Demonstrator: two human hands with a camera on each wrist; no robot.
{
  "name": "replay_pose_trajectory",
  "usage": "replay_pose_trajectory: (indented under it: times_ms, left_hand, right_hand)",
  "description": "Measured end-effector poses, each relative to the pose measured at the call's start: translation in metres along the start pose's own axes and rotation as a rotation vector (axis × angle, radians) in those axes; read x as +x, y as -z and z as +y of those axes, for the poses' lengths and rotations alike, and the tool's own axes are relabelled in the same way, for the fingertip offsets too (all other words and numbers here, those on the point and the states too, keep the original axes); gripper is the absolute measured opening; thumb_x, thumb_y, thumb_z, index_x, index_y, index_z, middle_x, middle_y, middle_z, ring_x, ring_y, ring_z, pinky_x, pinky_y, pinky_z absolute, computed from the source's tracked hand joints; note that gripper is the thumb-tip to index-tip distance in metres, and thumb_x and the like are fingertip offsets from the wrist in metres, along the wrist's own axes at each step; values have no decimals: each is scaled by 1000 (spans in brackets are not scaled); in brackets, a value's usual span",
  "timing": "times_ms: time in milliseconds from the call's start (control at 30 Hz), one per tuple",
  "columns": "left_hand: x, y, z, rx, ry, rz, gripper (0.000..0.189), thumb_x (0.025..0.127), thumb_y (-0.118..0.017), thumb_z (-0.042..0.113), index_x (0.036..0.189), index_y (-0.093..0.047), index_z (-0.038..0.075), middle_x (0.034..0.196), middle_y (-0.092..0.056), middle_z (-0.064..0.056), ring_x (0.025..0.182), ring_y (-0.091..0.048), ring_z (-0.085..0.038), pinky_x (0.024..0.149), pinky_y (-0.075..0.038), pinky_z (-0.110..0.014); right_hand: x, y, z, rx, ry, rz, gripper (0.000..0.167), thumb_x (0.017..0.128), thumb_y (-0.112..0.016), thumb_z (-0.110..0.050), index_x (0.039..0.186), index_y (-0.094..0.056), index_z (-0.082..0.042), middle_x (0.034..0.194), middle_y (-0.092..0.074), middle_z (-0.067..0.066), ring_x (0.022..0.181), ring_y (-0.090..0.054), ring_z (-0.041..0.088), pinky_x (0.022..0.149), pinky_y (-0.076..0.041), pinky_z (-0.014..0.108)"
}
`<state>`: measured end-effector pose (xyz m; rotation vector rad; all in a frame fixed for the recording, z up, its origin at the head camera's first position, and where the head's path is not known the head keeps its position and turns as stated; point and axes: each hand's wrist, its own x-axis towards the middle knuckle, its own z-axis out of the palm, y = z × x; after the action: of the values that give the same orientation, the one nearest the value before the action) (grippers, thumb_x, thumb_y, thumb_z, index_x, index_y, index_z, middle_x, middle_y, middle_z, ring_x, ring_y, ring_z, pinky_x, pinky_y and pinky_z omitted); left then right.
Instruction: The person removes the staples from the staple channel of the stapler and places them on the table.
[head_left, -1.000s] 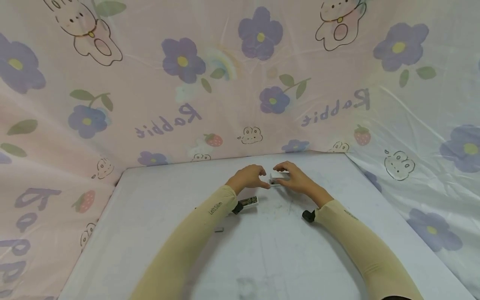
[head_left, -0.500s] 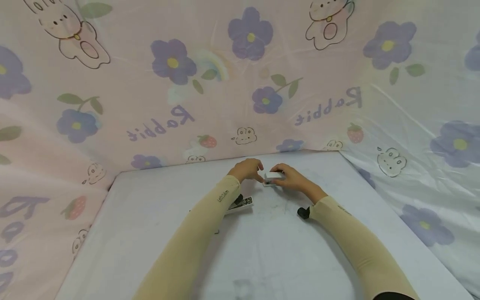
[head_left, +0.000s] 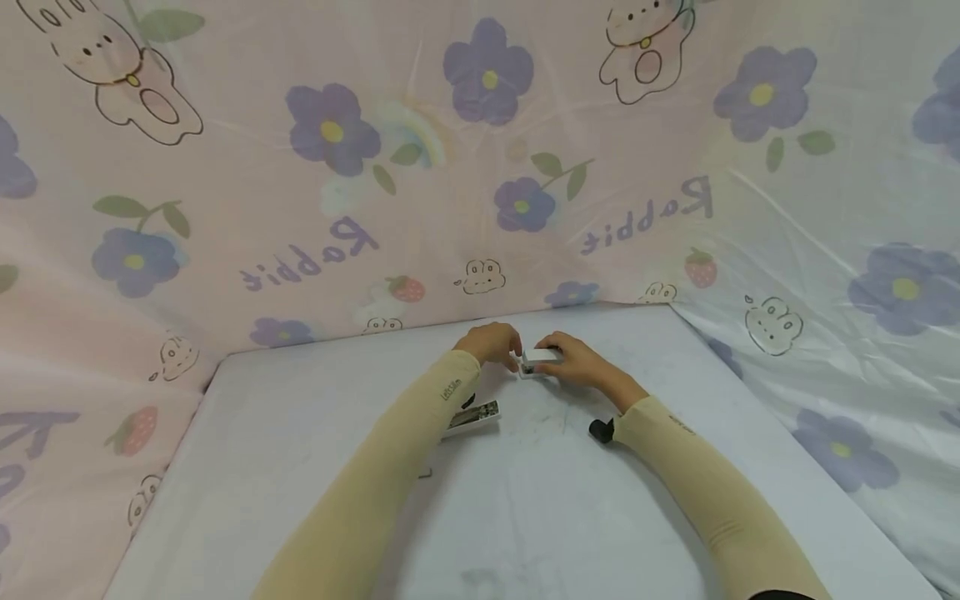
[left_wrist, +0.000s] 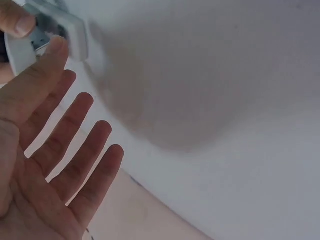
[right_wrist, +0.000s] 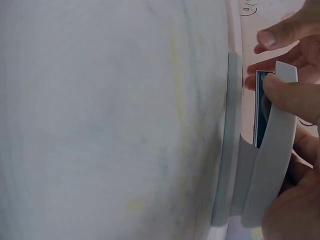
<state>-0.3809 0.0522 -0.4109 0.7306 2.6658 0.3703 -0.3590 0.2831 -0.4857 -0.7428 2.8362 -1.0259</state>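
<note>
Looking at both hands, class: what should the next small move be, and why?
Probably the left hand should close gently on the end of the white device facing it: the right hand grips the device, while the left's fingers are spread beside it, pinching nothing.

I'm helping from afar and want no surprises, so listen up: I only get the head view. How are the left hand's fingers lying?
Observer: The left wrist view shows the left hand's four fingers fairly straight, with gaps between them.
Operator: And the white gadget in the right hand, anything on it I'm missing?
Observer: Yes. From the right wrist, the white gadget has a dark, shiny strip, partly covered by the right hand's thumb.
Operator: Is it solid from top to base?
Observer: No. Side-on, the backdrop shows through a gap above its flat base.
</note>
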Motion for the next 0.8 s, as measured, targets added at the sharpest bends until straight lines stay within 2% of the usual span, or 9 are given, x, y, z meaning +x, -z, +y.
replay_pose_trajectory:
  times_ms: [267, 467, 667, 800]
  left_hand:
    - [12, -14, -7, 33, -26, -4, 27, 93, -87, 31, 116, -78, 20, 113, -75, 4, 108, -66, -17, 104, -51, -47]
    - [16, -19, -4, 82, 0, 43, 29, 90, -89, 35, 111, -77, 20, 112, -72, 5, 104, -65, -17, 101, -52, -45]
    - [16, -22, 1, 118, 41, 47, 29, 89, -90, 40, 109, -76, 23, 113, -71, 7, 103, -64, -16, 98, -51, -41]
    - [15, -22, 3, 131, 37, 61, 29, 89, -90, 41, 103, -74, 21, 108, -70, 6, 99, -63, -17, 97, -52, -42]
  right_hand:
    - [0, 0, -4, -9, -18, -6, 47, 103, -76, -24, 140, -61, 1, 139, -62, 19, 136, -57, 40, 117, -44, 55]
    - [1, 0, -4, 22, -42, 7, 49, 102, -77, -27, 140, -61, 0, 138, -62, 18, 136, -57, 40, 116, -45, 55]
    - [1, -2, -4, 35, -46, 16, 51, 101, -79, -29, 139, -64, 0, 136, -66, 18, 132, -60, 40, 114, -46, 57]
    - [2, -2, -3, 26, -55, 26, 49, 100, -80, -27, 138, -65, 0, 133, -67, 17, 130, -61, 38, 114, -46, 56]
